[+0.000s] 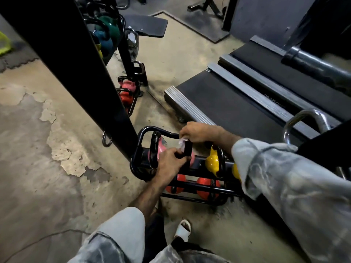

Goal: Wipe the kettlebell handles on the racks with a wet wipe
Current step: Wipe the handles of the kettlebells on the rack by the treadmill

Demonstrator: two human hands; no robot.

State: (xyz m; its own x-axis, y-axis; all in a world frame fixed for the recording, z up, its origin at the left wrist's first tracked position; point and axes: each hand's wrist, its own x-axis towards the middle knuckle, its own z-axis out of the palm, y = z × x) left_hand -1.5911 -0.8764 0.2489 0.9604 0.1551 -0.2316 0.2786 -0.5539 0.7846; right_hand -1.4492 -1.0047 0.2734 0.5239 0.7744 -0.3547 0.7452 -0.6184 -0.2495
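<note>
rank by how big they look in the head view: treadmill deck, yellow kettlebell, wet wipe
1. Treadmill deck, largest by far.
2. Yellow kettlebell on the rack's top row.
3. Wet wipe, a small wad pinched in the right hand.

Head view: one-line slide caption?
Right hand rubs a wet wipe on a pink kettlebell's black handle while left hand grips it on the low rack.
</note>
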